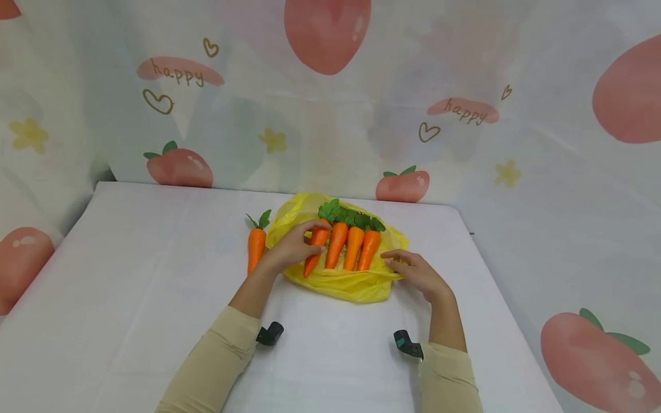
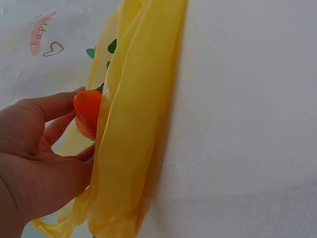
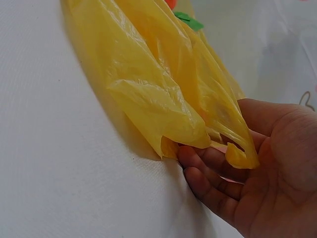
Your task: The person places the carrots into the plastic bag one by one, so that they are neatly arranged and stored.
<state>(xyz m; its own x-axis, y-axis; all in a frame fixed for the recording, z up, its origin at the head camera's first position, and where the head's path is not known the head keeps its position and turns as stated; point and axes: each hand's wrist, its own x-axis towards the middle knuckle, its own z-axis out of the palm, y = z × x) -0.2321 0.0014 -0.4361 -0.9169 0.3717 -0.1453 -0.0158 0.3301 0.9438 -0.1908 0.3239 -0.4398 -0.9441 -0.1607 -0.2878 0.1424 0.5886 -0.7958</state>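
Observation:
A yellow plastic bag lies spread with its mouth turned up, and several orange carrots with green leafy tops rest side by side in it. At the leftmost of these, my left hand grips a carrot between thumb and fingers; the left wrist view shows the fingertips on this carrot behind the bag's side. On the other side, my right hand holds the bag's right edge, and the right wrist view has the yellow film between thumb and fingers.
Another carrot lies on the white tabletop just left of the bag, partly behind the left forearm. A printed cloth with fruit and "happy" lettering hangs behind and beside the table. Small black devices sit at both cuffs.

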